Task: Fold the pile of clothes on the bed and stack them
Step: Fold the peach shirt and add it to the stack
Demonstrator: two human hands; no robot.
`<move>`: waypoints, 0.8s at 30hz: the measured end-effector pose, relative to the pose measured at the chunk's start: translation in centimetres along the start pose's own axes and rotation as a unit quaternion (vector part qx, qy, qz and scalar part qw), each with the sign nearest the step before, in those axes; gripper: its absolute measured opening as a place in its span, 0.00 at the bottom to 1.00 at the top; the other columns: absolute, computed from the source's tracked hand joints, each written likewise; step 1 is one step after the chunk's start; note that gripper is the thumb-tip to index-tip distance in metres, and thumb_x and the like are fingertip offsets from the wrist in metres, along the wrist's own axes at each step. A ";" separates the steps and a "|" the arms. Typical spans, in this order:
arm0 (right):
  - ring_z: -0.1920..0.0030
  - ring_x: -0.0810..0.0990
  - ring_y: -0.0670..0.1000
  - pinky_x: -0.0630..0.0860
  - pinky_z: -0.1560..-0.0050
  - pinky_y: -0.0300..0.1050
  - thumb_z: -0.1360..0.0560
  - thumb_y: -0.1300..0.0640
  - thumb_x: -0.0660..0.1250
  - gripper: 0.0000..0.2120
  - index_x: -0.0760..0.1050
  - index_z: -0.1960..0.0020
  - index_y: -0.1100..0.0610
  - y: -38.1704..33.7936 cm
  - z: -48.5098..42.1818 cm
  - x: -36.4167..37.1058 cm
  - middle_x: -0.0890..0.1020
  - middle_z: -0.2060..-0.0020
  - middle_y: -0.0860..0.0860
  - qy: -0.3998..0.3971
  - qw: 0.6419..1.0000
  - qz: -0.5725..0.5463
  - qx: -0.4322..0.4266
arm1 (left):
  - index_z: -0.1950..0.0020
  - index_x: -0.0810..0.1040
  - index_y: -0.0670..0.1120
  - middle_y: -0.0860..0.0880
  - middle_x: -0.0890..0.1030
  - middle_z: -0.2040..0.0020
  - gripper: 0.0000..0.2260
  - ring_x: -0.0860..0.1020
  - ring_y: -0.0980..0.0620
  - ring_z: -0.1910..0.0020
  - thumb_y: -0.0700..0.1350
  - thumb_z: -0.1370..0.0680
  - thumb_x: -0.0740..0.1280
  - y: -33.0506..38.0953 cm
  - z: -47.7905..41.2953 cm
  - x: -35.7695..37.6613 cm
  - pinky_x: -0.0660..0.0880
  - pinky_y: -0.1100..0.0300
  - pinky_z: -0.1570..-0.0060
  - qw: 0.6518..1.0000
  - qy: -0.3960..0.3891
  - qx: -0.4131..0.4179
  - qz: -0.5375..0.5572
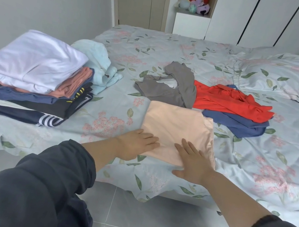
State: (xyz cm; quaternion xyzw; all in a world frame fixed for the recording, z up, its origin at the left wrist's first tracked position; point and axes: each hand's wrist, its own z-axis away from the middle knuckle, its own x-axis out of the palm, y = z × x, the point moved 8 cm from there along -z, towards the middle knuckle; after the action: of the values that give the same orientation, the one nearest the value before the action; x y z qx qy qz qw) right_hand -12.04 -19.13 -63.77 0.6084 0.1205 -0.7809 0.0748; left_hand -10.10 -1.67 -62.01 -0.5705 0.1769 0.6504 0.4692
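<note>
A folded peach garment [177, 126] lies flat on the bed near the front edge. My left hand [136, 143] rests flat on its near left corner, fingers spread. On the near right corner my right hand [193, 164] presses down, palm flat. Neither hand grips the cloth. Behind it lie unfolded clothes: a grey garment [171, 89], a red shirt [230, 101] and a blue garment [242, 125] under the red one. At the left stands a stack of folded clothes [36, 81] with a white piece on top.
A light blue fluffy garment [101, 64] lies crumpled behind the stack. The bed [102, 125] has a floral cover, with a pillow [290, 78] at the far right. Grey tiled floor [135, 221] lies below. Wardrobes and a shelf of plush toys [198, 2] stand at the back wall.
</note>
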 end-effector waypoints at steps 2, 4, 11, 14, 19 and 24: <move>0.23 0.42 0.51 0.49 0.26 0.56 0.28 0.37 0.63 0.44 0.41 0.22 0.46 0.1 0.3 0.2 0.38 0.23 0.48 0.002 1.000 0.005 -0.005 | 0.21 0.46 0.47 0.47 0.48 0.21 0.34 0.50 0.47 0.23 0.36 0.23 0.59 0.4 0.0 0.1 0.52 0.50 0.27 1.000 0.020 -0.019 0.006; 0.23 0.42 0.51 0.48 0.26 0.56 0.27 0.37 0.63 0.44 0.41 0.22 0.46 0.1 0.3 0.2 0.38 0.23 0.48 0.004 1.000 0.004 -0.004 | 0.21 0.49 0.47 0.47 0.50 0.21 0.32 0.51 0.48 0.23 0.35 0.23 0.58 0.6 -0.3 0.1 0.53 0.52 0.28 0.998 0.036 -0.036 0.025; 0.23 0.44 0.52 0.49 0.26 0.57 0.26 0.35 0.59 0.41 0.44 0.22 0.49 -0.3 0.0 -0.2 0.42 0.22 0.49 0.012 0.999 -0.002 0.031 | 0.23 0.54 0.42 0.42 0.61 0.25 0.29 0.63 0.43 0.29 0.32 0.24 0.57 0.9 -0.9 -1.9 0.62 0.49 0.33 0.995 0.078 -0.053 -0.014; 0.23 0.46 0.55 0.48 0.27 0.60 0.27 0.33 0.57 0.41 0.46 0.23 0.51 -1.7 -0.4 -0.4 0.45 0.23 0.52 0.042 0.998 0.000 0.056 | 0.31 0.66 0.42 0.44 0.73 0.39 0.22 0.73 0.44 0.40 0.33 0.25 0.58 0.3 -1.1 -2.8 0.69 0.53 0.51 0.993 0.067 -0.096 0.016; 0.27 0.62 0.54 0.54 0.28 0.56 0.25 0.49 0.63 0.33 0.54 0.25 0.55 -2.8 -1.4 -4.1 0.59 0.25 0.55 0.128 0.990 0.003 0.057 | 0.35 0.73 0.47 0.46 0.77 0.44 0.17 0.77 0.42 0.47 0.39 0.24 0.61 -3.2 -0.7 -7.9 0.72 0.53 0.53 0.979 0.118 -0.141 0.085; 0.48 0.79 0.59 0.69 0.55 0.47 0.25 0.56 0.63 0.11 0.72 0.43 0.56 -0.1 -1.1 -11.0 0.80 0.49 0.55 0.179 0.976 0.047 0.114 | 0.42 0.75 0.47 0.46 0.79 0.48 0.17 0.78 0.42 0.49 0.34 0.29 0.61 -7.5 0.7 -13.3 0.71 0.54 0.55 0.963 0.185 -0.170 0.101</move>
State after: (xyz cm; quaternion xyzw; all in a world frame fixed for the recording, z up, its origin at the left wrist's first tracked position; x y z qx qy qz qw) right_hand -8.34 -19.02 -53.33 0.7475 0.0130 -0.6638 0.0187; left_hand -5.63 -2.90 -47.44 -0.7315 0.2045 0.5978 0.2562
